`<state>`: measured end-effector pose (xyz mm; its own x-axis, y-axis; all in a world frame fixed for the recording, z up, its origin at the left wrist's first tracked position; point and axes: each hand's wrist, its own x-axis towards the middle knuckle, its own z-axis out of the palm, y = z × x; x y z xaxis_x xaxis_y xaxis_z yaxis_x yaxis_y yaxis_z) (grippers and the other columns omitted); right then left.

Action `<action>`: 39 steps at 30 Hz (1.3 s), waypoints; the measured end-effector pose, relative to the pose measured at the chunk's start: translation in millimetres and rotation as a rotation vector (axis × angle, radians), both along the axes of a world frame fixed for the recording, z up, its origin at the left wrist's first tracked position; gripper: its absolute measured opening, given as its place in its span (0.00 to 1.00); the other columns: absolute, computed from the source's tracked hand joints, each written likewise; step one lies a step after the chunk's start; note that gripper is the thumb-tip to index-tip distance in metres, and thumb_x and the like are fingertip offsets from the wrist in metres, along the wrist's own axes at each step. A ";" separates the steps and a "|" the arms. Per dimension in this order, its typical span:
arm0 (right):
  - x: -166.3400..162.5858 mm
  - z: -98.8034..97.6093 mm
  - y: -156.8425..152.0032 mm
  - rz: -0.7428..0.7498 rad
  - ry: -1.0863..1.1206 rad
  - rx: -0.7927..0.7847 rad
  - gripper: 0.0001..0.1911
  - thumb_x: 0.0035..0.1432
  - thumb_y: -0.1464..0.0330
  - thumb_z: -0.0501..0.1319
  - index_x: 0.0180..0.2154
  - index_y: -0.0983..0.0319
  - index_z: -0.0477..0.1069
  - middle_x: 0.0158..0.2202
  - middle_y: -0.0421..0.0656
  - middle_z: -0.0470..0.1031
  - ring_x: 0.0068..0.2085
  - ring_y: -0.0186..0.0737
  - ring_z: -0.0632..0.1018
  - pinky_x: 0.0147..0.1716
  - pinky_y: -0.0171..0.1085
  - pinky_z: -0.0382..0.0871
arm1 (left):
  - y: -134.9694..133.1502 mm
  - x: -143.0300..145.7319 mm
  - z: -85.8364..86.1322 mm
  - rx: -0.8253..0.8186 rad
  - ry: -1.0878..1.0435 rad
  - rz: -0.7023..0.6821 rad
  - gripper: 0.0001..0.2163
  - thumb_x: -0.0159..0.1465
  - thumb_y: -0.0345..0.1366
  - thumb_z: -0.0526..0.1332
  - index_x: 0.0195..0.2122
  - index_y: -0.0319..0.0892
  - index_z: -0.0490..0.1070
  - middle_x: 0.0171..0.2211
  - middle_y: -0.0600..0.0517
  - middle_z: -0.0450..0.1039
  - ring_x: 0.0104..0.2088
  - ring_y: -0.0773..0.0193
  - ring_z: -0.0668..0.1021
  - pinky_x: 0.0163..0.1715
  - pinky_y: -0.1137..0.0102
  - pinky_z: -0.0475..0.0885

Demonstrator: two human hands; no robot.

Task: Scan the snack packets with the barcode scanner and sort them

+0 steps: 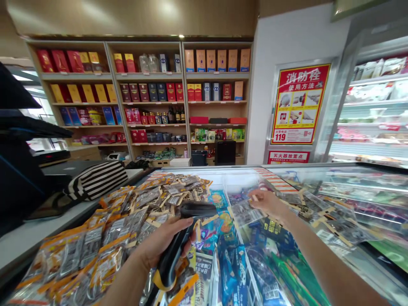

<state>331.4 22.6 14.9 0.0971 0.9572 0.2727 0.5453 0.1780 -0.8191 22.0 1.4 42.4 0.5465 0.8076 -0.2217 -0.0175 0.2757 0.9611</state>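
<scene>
My left hand (168,240) is wrapped around the handle of a black handheld barcode scanner (197,209), its head pointing right over the freezer. With bent fingers, my right hand (266,203) grips the edge of a clear snack packet (245,213), which hangs tilted above the freezer compartment. Under and left of the scanner spreads a large pile of snack packets (117,229), clear bags with dark contents and orange edges. More loose packets (331,216) lie on the glass to the right of my right forearm.
Below my hands, the chest freezer (244,255) holds colourful ice-cream packs, split by a white wire divider. A black-and-white striped bag (97,180) rests on the counter at left. Shelves of boxed goods (153,91) line the back wall; a red sign (300,104) hangs right.
</scene>
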 end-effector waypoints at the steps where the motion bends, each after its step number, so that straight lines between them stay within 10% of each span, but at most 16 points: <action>1: -0.3 2.6 -1.1 -0.011 -0.009 0.029 0.14 0.39 0.69 0.58 0.33 0.61 0.65 0.22 0.36 0.69 0.24 0.34 0.70 0.25 0.33 0.62 | -0.7 1.3 0.9 -0.012 -0.002 0.014 0.12 0.52 0.43 0.57 0.22 0.38 0.67 0.21 0.51 0.71 0.15 0.72 0.68 0.15 0.77 0.61; 9: -31.2 8.1 -3.9 -0.096 -0.199 0.236 0.11 0.46 0.66 0.54 0.32 0.60 0.69 0.34 0.43 0.74 0.38 0.40 0.72 0.40 0.39 0.62 | -7.1 10.7 -3.6 -0.003 -0.026 -0.042 0.12 0.52 0.43 0.57 0.23 0.38 0.65 0.20 0.52 0.69 0.14 0.71 0.68 0.12 0.77 0.60; 15: -38.5 -4.5 -4.8 0.081 -0.170 0.005 0.25 0.42 0.72 0.53 0.47 0.63 0.61 0.41 0.47 0.70 0.33 0.39 0.74 0.32 0.37 0.66 | -6.7 8.7 -10.5 0.008 -0.008 -0.035 0.13 0.51 0.44 0.56 0.23 0.38 0.66 0.19 0.52 0.69 0.14 0.72 0.67 0.12 0.77 0.60; 20: -64.1 -1.1 -15.5 0.252 -0.470 0.067 0.23 0.41 0.65 0.58 0.44 0.60 0.65 0.49 0.46 0.64 0.49 0.45 0.64 0.47 0.41 0.54 | -5.2 -1.3 -0.5 0.043 -0.081 -0.003 0.13 0.52 0.43 0.56 0.21 0.38 0.66 0.19 0.51 0.69 0.14 0.72 0.66 0.14 0.77 0.60; 25: -88.7 -8.7 -14.9 0.395 -0.604 -0.078 0.20 0.31 0.63 0.64 0.32 0.60 0.71 0.31 0.42 0.73 0.34 0.44 0.71 0.31 0.37 0.62 | -1.2 -7.6 -0.9 0.025 -0.073 -0.032 0.14 0.53 0.44 0.55 0.22 0.37 0.67 0.19 0.51 0.68 0.15 0.72 0.67 0.15 0.77 0.61; 33: -41.7 -15.9 -7.2 -0.004 0.272 -0.005 0.14 0.49 0.63 0.48 0.36 0.62 0.65 0.31 0.41 0.72 0.32 0.37 0.72 0.30 0.34 0.63 | -9.2 1.4 1.1 0.040 -0.065 -0.006 0.12 0.54 0.43 0.55 0.22 0.38 0.64 0.19 0.51 0.69 0.13 0.72 0.67 0.13 0.78 0.60; 39: -12.7 -11.9 -7.0 -0.086 0.262 -0.102 0.16 0.38 0.67 0.59 0.34 0.60 0.63 0.19 0.36 0.68 0.22 0.35 0.70 0.23 0.34 0.62 | -8.8 8.9 -6.8 0.022 -0.015 0.001 0.12 0.52 0.43 0.55 0.23 0.38 0.63 0.18 0.52 0.68 0.13 0.72 0.67 0.12 0.77 0.60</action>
<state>318.8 15.6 3.0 0.2334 0.9637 0.1300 0.3222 0.0495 -0.9454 30.9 -7.4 35.6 0.5491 0.8125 -0.1956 -0.0317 0.2542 0.9666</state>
